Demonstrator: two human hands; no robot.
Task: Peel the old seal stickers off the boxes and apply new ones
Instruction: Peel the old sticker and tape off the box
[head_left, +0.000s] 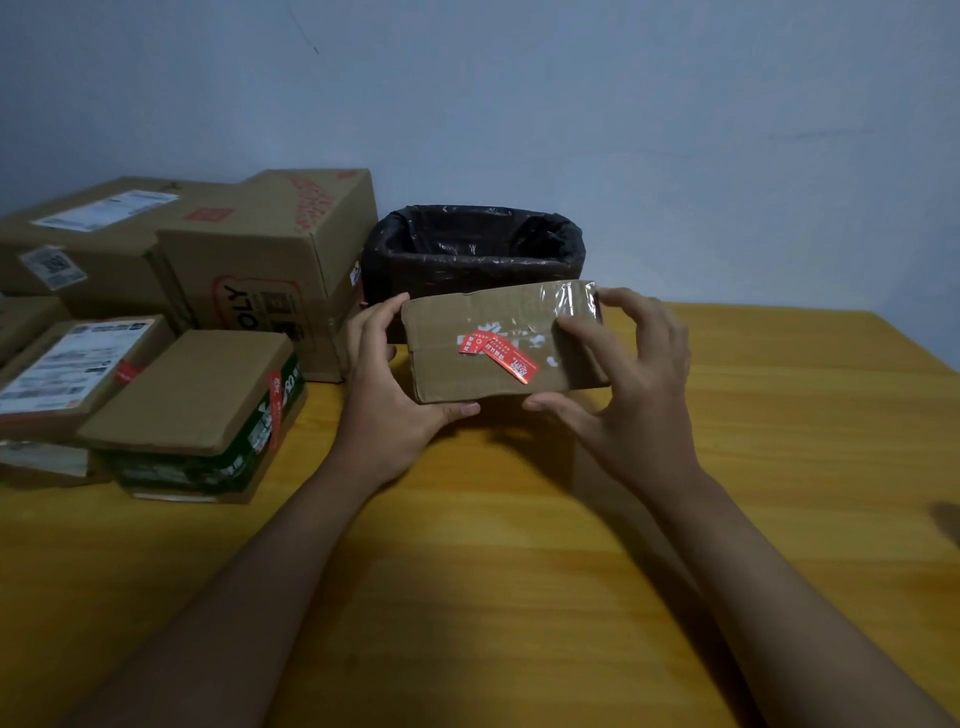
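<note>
While both hands (395, 395) (628, 395) grip a taped box (467, 374), red seal stickers (498, 356) unreadable, "OLY" carton (249, 296) behind

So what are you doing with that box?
A person holds a small box above the table, left hand gripping one end, right hand gripping the other. Red stickers are still stuck on its top, so peeling is not done. More boxes are stacked at the left, a lined bin behind.

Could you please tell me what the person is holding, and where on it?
A flat brown cardboard box: left hand grips its left end, right hand its taped right end.
</note>
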